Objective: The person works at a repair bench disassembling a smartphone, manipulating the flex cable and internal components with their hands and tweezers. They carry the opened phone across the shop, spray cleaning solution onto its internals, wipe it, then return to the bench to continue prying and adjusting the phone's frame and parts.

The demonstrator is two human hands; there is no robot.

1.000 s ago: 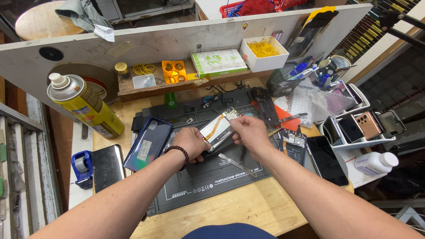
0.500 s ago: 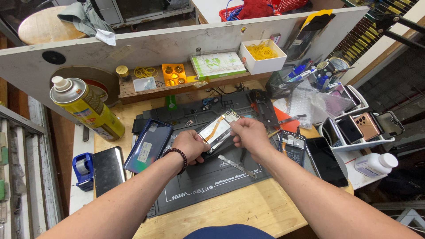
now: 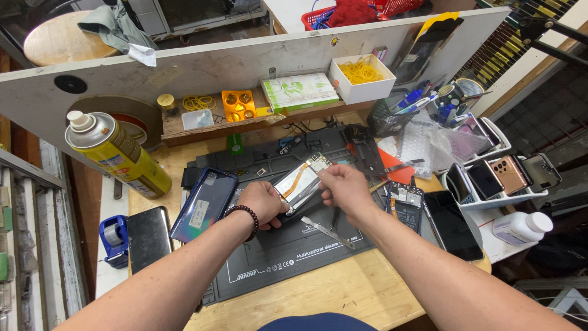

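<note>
Over the dark silicone repair mat [image 3: 288, 257], an opened phone [image 3: 301, 184] with its orange flex cable showing is being held tilted between both hands. The left hand [image 3: 262, 203] is gripping its lower end, the right hand [image 3: 344, 187] pinching its upper edge. A blue back cover [image 3: 203, 205] is lying just left; a yellow spray can [image 3: 119, 154] is standing farther left on the surface.

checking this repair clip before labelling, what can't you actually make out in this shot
- Head view: the lower end of the opened phone is covered by the left hand and right hand.
- Head view: the contents of the orange parts tray are too small to tell.
- Head view: part of the circuit board lies behind the right forearm.
- Head view: the stool is cut by the top edge.
</note>
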